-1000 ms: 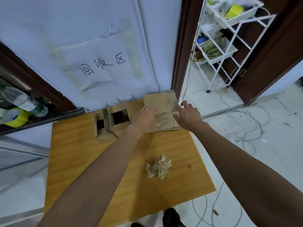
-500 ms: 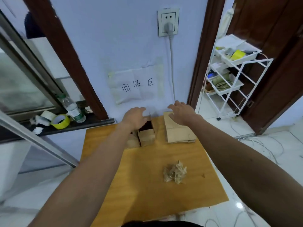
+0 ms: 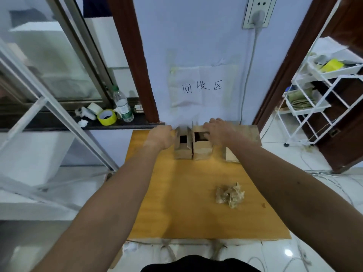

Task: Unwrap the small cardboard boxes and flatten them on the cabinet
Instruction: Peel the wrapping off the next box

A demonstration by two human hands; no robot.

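Cardboard, brown and matte, is seen at the far edge of the cabinet top (image 3: 186,203), and much of it is covered. The left hand's (image 3: 163,137) fingertips are smeared by blur where they meet the outer flap of the left box (image 3: 183,148), so it cannot be told whether the flap is gripped or only touched. The far rim of the right box (image 3: 202,149) is hidden under the right hand (image 3: 218,132). The flattened cardboard (image 3: 251,132) is largely masked by the right wrist and forearm, with only its far right corner and a near edge shown. Both elbows are cut off by the frame.

Both arms are stretched forward, nearly straight, with the backs of the hands turned up. The left hand is set against the left side of the left box. The right hand is laid over the right box, its fingers (image 3: 208,123) loosely spread and pointed toward the left hand, its thumb at the dark opening. Whether a wall is pinched there cannot be made out.

The two boxes are stood touching between the hands, small and square, with their top flaps raised and dark interiors shown. The cabinet top is smooth orange-yellow wood grain. Near the right forearm, on its inner side and well back from the hand, a crumpled wrapping (image 3: 229,195) of glossy tan film is left in a loose wad. Beyond the hands, a white paper sign (image 3: 202,87) with handwritten characters is taped to the pale wall.
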